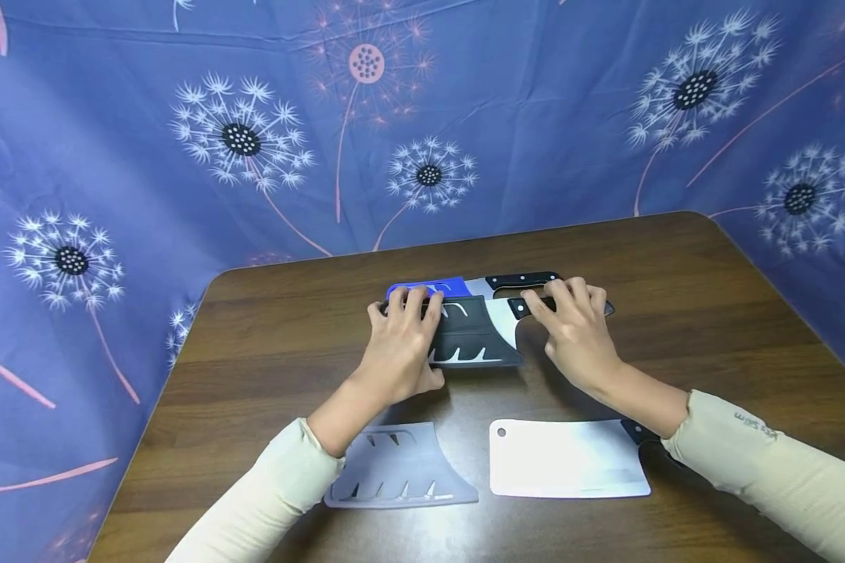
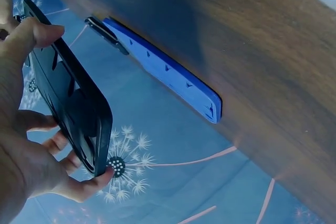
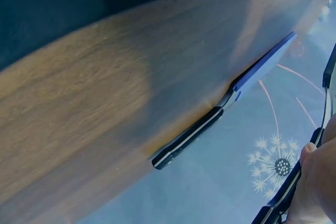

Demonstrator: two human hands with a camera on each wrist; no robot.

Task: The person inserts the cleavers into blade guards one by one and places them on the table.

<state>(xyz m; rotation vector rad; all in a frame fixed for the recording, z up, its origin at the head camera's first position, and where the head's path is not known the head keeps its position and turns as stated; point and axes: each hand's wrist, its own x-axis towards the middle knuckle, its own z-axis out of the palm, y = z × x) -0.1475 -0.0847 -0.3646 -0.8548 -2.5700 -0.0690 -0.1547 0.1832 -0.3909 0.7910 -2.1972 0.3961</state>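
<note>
My left hand point(image 1: 401, 344) grips a black blade sheath point(image 1: 473, 336) with slotted cutouts, fingers over its far edge and thumb at the near edge. A cleaver point(image 1: 503, 317) sits in that sheath, only the rear of its blade showing. Its black riveted handle point(image 3: 286, 190) is in the grip of my right hand point(image 1: 580, 336). Both wrist views show the sheathed cleaver raised off the table. Behind it, a second knife point(image 1: 524, 280) lies on the table, its blade covered by a blue sheath point(image 2: 173, 74).
Nearer me on the wooden table point(image 1: 253, 352) lie a grey slotted sheath point(image 1: 401, 465), partly under my left forearm, and a bare cleaver point(image 1: 570, 460). My right sleeve covers part of that cleaver's handle. A blue dandelion-print cloth point(image 1: 535, 117) hangs behind the table.
</note>
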